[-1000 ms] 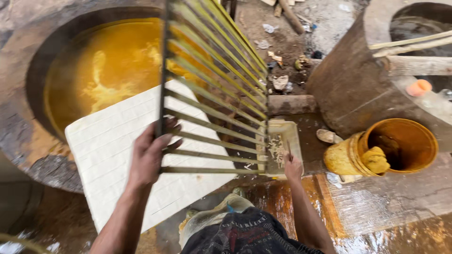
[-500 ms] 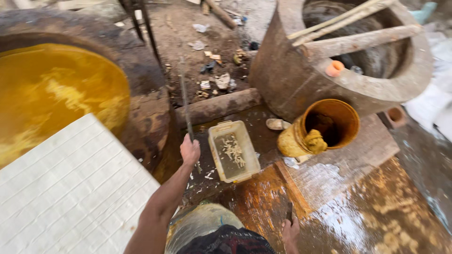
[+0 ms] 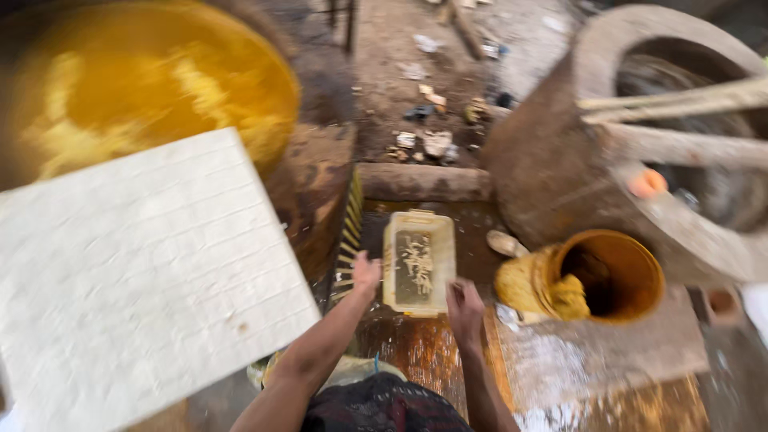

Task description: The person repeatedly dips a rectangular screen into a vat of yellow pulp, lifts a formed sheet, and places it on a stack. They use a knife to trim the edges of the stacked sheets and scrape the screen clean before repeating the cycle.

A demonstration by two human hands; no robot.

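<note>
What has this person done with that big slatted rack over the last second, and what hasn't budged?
The slatted rack, held up with both hands a second ago, has come down and now stands on edge beside the yellow vat. The left hand rests by it. The right hand has moved up to the small tray. White tile, yellow bucket and tray stayed put.

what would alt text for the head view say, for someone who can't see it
Seen from above, a person's left hand and right hand reach to either side of a pale rectangular tray on wet, stained ground. A white ribbed slab lies left over a vat of yellow liquid; a yellow-caked bucket sits right.
</note>
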